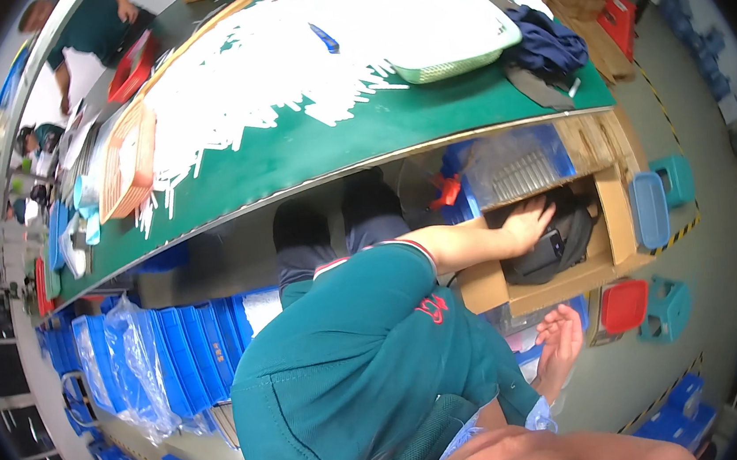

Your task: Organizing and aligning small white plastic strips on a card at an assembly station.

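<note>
My left arm reaches across to the right, and my left hand lies in a cardboard box beside the table. Its fingers are apart, touching or just over a dark grey cloth bag inside; their tips are partly hidden. A small black device, perhaps a phone, lies on the bag. My right hand is raised just outside the near side of the box, with fingers loosely curled, apart and holding nothing.
White sticks cover the green table, along with a pale green basket, an orange basket and dark blue cloth. Blue bins stand at left; stools at right. Another person is beyond the table.
</note>
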A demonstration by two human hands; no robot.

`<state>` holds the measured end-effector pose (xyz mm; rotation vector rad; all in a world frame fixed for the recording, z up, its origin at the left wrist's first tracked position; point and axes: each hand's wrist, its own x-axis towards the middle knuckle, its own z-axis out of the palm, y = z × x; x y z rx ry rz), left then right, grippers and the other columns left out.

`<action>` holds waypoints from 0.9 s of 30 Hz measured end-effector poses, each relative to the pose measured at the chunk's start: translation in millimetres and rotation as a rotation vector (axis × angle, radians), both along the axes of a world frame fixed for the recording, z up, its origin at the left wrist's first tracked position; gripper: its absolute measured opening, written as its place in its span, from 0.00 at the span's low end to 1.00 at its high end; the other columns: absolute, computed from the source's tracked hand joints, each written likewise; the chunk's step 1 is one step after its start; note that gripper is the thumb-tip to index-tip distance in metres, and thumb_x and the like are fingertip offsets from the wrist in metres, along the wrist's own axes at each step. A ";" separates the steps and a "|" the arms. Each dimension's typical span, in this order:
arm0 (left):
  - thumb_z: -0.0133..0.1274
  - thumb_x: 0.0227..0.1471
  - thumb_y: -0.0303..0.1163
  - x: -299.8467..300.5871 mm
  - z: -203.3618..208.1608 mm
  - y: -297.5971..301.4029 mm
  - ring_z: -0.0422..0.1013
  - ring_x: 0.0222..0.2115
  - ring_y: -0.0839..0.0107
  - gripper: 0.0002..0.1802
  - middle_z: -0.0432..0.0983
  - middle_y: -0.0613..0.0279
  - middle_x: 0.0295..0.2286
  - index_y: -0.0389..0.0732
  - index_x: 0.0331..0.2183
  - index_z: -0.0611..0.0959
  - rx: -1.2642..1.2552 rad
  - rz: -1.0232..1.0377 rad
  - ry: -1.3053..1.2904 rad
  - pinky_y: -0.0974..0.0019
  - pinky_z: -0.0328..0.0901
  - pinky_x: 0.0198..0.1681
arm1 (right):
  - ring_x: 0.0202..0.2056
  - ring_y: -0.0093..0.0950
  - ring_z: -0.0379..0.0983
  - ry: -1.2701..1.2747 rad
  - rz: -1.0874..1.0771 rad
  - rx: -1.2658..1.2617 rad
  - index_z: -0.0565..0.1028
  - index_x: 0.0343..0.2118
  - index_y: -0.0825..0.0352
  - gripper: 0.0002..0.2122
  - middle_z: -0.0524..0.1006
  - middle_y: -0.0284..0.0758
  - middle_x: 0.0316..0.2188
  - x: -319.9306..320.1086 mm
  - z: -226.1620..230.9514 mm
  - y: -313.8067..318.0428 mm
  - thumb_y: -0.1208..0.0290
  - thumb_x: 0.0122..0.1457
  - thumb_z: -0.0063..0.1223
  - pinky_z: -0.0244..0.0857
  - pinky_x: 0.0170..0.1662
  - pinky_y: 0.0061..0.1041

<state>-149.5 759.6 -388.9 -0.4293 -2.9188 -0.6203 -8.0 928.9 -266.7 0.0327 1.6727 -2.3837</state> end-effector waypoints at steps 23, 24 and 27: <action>0.53 0.40 0.45 256.6 -51.7 -327.9 0.66 0.46 0.56 0.30 0.70 0.48 0.42 0.38 0.44 0.73 0.131 0.256 -1.202 0.59 0.62 0.47 | 0.21 0.28 0.74 1.272 1.289 0.180 0.75 0.35 0.61 0.09 0.77 0.34 0.24 -22.6 78.8 -542.0 0.69 0.51 0.53 0.68 0.25 0.22; 0.53 0.40 0.44 256.0 -53.5 -337.6 0.66 0.45 0.56 0.29 0.71 0.48 0.42 0.38 0.44 0.73 0.151 0.263 -1.197 0.59 0.62 0.47 | 0.19 0.29 0.73 1.260 1.304 0.113 0.76 0.33 0.62 0.08 0.77 0.34 0.23 -21.4 75.3 -548.8 0.70 0.49 0.55 0.67 0.23 0.21; 0.52 0.41 0.43 257.0 -54.2 -361.4 0.67 0.44 0.56 0.27 0.71 0.48 0.41 0.37 0.43 0.74 0.206 0.309 -1.175 0.60 0.62 0.46 | 0.16 0.24 0.70 1.380 1.285 0.014 0.77 0.33 0.60 0.09 0.74 0.28 0.17 -23.9 59.2 -549.4 0.71 0.46 0.56 0.63 0.18 0.21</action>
